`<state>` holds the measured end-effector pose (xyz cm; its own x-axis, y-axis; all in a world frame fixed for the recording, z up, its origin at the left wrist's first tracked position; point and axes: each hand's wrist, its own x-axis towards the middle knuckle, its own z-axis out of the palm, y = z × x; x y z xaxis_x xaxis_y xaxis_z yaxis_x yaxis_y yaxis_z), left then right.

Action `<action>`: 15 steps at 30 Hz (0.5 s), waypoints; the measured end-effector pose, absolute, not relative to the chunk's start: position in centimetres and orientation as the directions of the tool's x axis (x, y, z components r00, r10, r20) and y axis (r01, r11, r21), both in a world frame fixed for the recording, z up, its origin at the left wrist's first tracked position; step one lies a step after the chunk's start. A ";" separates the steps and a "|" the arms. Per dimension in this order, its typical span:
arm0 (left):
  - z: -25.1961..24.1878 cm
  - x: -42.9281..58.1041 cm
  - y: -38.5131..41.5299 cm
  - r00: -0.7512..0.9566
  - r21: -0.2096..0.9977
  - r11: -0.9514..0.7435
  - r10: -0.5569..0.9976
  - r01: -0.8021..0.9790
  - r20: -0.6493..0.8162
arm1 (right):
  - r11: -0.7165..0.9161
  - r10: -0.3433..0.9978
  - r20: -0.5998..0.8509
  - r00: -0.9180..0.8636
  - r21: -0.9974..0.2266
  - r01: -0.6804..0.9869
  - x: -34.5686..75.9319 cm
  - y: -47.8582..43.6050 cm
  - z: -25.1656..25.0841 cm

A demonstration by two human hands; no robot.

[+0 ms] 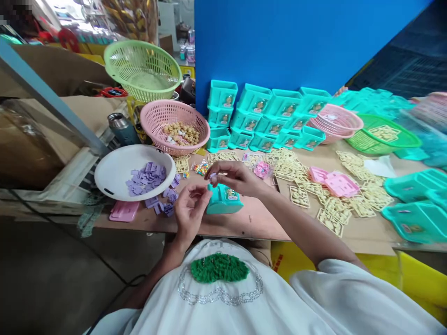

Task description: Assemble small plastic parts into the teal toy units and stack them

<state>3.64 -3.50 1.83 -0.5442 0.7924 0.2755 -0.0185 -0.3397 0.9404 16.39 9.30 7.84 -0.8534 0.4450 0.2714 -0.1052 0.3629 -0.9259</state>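
Our right hand (240,177) pinches a small pale piece (213,177) at the far left corner of the teal box (223,207), while our left hand (190,207), just left of that box, has thumb and fingers curled close together, though we cannot tell whether they grip anything. We do best to pinch lightly and work low over the box, so a slip lands within reach. The box's picture label (231,194), those on the stacked boxes (244,115) behind it, and red characters on the yellow sheet (296,257) to its right are unreadable.
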 end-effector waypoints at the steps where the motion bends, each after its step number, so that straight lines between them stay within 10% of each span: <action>1: 2.2 3.8 -3.3 -0.533 0.940 -0.332 0.810 -0.072 0.246 | 0.474 0.459 0.351 -0.816 -0.874 -0.110 17.1 9.1 7.7; 8: 2.9 4.4 -2.6 -0.340 0.873 -0.131 0.940 -0.470 -0.042 | 0.887 0.243 0.679 -0.693 -0.444 -0.124 20.0 7.0 5.9; 15: 2.4 3.8 -2.5 -0.365 0.961 -0.273 0.892 0.031 0.265 | 0.741 0.546 0.520 -0.657 -0.666 0.089 20.1 6.4 6.4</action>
